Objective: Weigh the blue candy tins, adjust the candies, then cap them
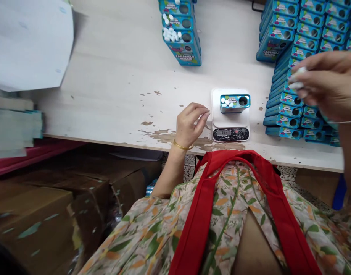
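Note:
My right hand (331, 82), at the right above the rows of blue tins, pinches several small white candies (297, 84) in its fingertips. My left hand (190, 123) hovers just left of the white digital scale (231, 121), its thumb and fingers drawn together with nothing visible in them. On the scale's plate stands a blue candy tin (237, 102) with a dark round opening at its right end. Several white candies (227, 102) lie on its top. The display seems to read about 143, with the last digit unclear.
Further back stands a short row of blue tins (184, 49) with white candies on their tops. Many more blue tins (287, 110) fill the table's right side. White sheets (29, 42) lie at the left, above cardboard boxes (32, 214). The table's front edge runs before me.

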Tool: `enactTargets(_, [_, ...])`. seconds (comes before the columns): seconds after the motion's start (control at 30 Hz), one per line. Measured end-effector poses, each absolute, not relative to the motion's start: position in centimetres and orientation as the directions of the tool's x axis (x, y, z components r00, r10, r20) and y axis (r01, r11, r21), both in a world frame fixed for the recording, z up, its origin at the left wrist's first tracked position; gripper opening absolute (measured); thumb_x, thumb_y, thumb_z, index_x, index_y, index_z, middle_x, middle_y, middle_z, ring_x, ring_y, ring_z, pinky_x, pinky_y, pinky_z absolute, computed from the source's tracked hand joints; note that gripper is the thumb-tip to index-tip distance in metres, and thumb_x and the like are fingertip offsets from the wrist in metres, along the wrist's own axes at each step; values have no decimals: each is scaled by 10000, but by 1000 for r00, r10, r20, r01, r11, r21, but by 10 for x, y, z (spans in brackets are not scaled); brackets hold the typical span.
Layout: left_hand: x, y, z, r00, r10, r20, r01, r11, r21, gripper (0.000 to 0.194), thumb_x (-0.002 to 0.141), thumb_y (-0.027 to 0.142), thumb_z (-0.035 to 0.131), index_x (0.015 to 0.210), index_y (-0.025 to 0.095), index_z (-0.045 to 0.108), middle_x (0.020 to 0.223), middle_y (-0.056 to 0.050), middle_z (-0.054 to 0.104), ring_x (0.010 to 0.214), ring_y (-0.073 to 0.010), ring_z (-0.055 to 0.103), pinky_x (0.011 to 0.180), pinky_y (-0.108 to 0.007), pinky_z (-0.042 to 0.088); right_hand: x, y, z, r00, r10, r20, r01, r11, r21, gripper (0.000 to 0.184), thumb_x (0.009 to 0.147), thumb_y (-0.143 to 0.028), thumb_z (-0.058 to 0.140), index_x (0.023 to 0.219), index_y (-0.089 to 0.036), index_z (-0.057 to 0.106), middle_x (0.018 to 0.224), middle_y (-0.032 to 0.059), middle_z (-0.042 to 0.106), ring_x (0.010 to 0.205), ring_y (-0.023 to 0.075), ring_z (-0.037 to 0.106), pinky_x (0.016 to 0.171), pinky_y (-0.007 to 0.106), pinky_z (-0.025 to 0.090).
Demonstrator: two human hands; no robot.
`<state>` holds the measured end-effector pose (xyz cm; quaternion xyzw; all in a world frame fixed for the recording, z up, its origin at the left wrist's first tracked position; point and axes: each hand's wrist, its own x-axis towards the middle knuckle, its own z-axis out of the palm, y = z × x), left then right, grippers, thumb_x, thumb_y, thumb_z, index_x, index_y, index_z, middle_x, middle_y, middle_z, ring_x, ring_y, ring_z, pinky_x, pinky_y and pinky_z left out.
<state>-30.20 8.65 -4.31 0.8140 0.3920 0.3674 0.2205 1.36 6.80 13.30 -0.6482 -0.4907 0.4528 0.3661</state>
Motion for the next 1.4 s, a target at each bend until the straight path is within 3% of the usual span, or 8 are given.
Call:
enactTargets(0.23, [-309, 78, -50, 389, 815, 430, 443, -574, 688, 177, 994, 286, 527, 933, 193, 665, 908, -50, 683, 873, -154, 655, 781, -289, 543, -61, 80, 76, -46, 943, -330, 364, -292, -884, 53, 774, -193, 713, 821, -188, 688, 560, -19, 559, 472, 113, 488, 455, 265, 384])
enactTargets(0.6, [-307, 80, -57, 391, 845, 364, 462, -523, 716, 201, 995, 317, 516, 933, 198, 666, 925, -50, 686, 902, -162, 649, 799, -308, 541, -56, 83, 81, -118, 981, -153, 706, -26, -708, 60, 786, -226, 737, 831, -238, 698, 903, 81, 644, 898, 257, 612, 761, 389, 509])
enactTargets(0.73, [-307, 81, -60, 387, 861, 329, 475, -492, 729, 223, 1001, 345, 498, 931, 206, 658, 933, -43, 679, 923, -165, 641, 818, -321, 531, -57, 87, 82, -60, 977, -204, 590, -130, -797, 79, 785, -252, 756, 778, -231, 680, 759, 50, 614, 741, 210, 591, 636, 337, 469])
enactTargets(0.83, [-310, 83, -63, 380, 872, 308, 497, -473, 728, 241, 1010, 359, 484, 934, 206, 653, 937, -40, 673, 937, -166, 637, 832, -326, 525, -50, 87, 83, 75, 945, -317, 294, -325, -899, 126, 835, -288, 711, 751, -210, 660, 671, 17, 576, 535, 119, 465, 500, 275, 353])
enactTargets(0.93, [-314, 85, -65, 368, 874, 319, 506, -475, 719, 255, 1019, 378, 474, 942, 207, 646, 942, -35, 667, 940, -164, 635, 855, -330, 521, -36, 80, 83, 171, 873, -457, 32, -468, -883, 212, 900, -339, 643, 739, -202, 667, 751, 44, 628, 594, 113, 508, 505, 255, 378])
enactTargets(1.03, [-318, 88, -65, 365, 874, 322, 508, -476, 718, 250, 1021, 387, 477, 960, 207, 640, 951, -38, 657, 946, -168, 633, 871, -331, 522, -22, 67, 82, 201, 831, -519, -26, -526, -850, 30, 799, -163, 708, 802, -192, 716, 834, 57, 680, 714, 117, 609, 619, 237, 479])
enactTargets(1.2, [-317, 89, -63, 381, 864, 329, 522, -494, 695, 239, 1026, 358, 469, 969, 201, 640, 947, -36, 654, 938, -161, 632, 860, -321, 523, -19, 52, 79, 174, 860, -479, 105, -500, -860, 84, 766, -121, 732, 832, -164, 704, 746, 68, 689, 674, 155, 662, 644, 288, 518])
enactTargets(1.4, [-312, 87, -59, 383, 817, 432, 464, -574, 675, 190, 1018, 300, 504, 963, 191, 649, 922, -35, 661, 896, -143, 636, 820, -289, 518, -43, 63, 75, 94, 972, -214, 399, -234, -887, 224, 829, -314, 769, 723, -172, 632, 584, -3, 582, 444, 95, 519, 418, 243, 335])
